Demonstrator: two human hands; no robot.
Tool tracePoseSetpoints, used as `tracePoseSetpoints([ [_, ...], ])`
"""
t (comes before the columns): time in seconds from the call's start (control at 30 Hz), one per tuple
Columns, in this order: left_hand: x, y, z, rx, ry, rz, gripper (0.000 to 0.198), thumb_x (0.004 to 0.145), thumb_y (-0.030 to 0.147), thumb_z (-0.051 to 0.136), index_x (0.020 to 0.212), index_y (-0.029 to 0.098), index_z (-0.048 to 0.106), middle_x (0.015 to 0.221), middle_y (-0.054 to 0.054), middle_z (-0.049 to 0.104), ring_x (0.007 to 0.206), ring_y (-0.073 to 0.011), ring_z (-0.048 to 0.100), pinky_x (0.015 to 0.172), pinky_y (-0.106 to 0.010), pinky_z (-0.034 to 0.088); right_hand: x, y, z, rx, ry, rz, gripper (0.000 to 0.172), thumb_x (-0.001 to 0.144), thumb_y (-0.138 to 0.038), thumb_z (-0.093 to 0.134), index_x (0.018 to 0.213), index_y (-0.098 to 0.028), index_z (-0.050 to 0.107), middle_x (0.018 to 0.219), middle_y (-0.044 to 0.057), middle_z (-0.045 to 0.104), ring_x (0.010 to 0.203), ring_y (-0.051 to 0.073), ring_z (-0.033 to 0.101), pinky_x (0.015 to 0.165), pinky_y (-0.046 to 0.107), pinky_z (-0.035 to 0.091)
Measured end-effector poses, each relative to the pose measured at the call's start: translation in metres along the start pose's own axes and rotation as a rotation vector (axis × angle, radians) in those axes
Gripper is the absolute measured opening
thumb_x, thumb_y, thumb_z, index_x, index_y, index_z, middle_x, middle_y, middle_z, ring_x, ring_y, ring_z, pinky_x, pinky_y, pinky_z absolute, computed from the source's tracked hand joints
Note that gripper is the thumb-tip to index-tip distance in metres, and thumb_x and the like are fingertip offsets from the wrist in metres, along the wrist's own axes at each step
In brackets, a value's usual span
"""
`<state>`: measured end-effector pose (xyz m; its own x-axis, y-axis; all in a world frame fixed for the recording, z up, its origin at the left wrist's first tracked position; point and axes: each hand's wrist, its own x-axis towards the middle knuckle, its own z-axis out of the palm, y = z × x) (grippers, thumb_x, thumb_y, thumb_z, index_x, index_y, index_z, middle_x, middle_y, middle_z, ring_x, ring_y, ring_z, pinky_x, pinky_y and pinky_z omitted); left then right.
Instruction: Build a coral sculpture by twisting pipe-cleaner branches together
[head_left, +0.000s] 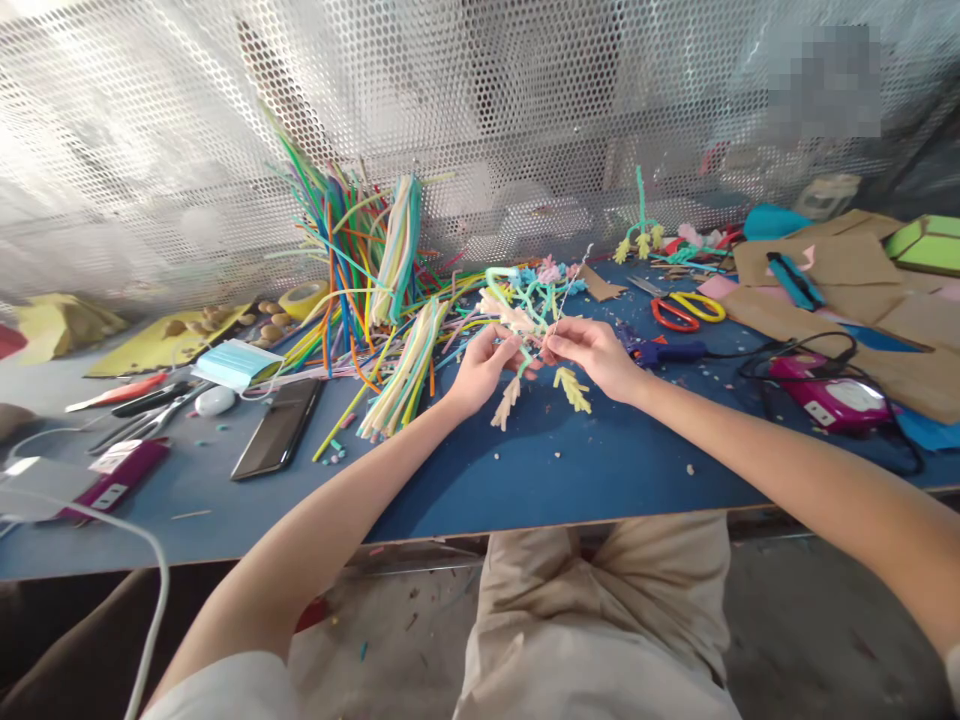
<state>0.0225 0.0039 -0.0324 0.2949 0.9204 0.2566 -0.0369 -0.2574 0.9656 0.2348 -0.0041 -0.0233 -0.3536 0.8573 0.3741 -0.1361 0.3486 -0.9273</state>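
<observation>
My left hand [489,368] is closed in a pinch on a pipe-cleaner flower stem, a short green stalk with a pale peach leafy tip [507,402] hanging below the fingers. Close beside it, my right hand [594,358] pinches a thin pale twisted wire [576,285] that sticks up past the fingertips. A yellow leafy pipe-cleaner piece [572,389] hangs just under the right hand; whether it is joined to the held stem I cannot tell. Behind both hands lies a tangle of finished pipe-cleaner flowers [529,295] in green, blue and pink. The fingertips partly hide where stem and wire meet.
Bundles of pipe cleaners [411,370] lie left of my hands. Further left are a phone [277,430] and pliers [154,410]. On the right are scissors [688,310], a blue glue gun [667,351], a purple power strip [829,393] and brown cardboard [825,260]. Perforated metal mesh [525,90] stands behind.
</observation>
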Motion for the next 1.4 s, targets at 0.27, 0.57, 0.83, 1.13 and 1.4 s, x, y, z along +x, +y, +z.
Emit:
tracePoseSetpoints([
  [0.27,0.0,0.002,0.001,0.057,-0.081,-0.017,0.053,0.087,0.066,0.076,0.106,0.022,0.055,0.068,0.002,0.07,0.049,-0.0116,0.062,0.049,-0.025,0.052,0.002,0.005,-0.003,-0.198,0.026,-0.086,0.032,0.09,-0.056,0.077,0.091,-0.024,0.075,0.088,0.002,0.072,0.081,0.019,0.062,0.074,0.033,0.05],
  [0.57,-0.004,0.0,0.003,0.168,-0.036,0.064,0.044,0.093,0.063,0.07,0.103,0.021,0.06,0.069,0.004,0.064,0.052,-0.0089,0.059,0.051,-0.022,0.05,0.001,0.008,-0.002,-0.285,0.121,-0.13,0.033,0.09,-0.057,0.076,0.089,-0.024,0.076,0.09,0.004,0.078,0.082,0.022,0.069,0.077,0.036,0.054],
  [0.83,-0.01,0.009,0.004,0.518,0.102,0.281,0.034,0.093,0.051,0.076,0.107,0.02,0.079,0.097,-0.006,0.081,0.071,-0.0145,0.072,0.072,-0.028,0.059,0.002,0.006,-0.006,-0.373,0.184,-0.174,0.031,0.092,-0.055,0.075,0.089,-0.024,0.077,0.093,0.006,0.078,0.088,0.025,0.07,0.08,0.039,0.053],
  [1.13,-0.007,0.007,0.001,0.599,0.096,0.413,0.031,0.094,0.044,0.077,0.116,0.023,0.082,0.112,-0.007,0.082,0.08,-0.0153,0.072,0.081,-0.032,0.061,0.004,0.005,-0.009,-0.424,0.155,-0.253,0.03,0.096,-0.055,0.071,0.093,-0.025,0.077,0.097,0.006,0.073,0.093,0.024,0.067,0.08,0.038,0.051],
  [1.4,-0.004,-0.001,-0.003,0.707,0.084,0.599,0.033,0.1,0.038,0.072,0.127,0.022,0.078,0.116,-0.01,0.081,0.078,-0.0141,0.073,0.073,-0.028,0.06,0.004,0.007,-0.009,-0.426,0.171,-0.257,0.03,0.095,-0.054,0.072,0.094,-0.024,0.078,0.094,0.005,0.074,0.09,0.022,0.067,0.077,0.036,0.05],
])
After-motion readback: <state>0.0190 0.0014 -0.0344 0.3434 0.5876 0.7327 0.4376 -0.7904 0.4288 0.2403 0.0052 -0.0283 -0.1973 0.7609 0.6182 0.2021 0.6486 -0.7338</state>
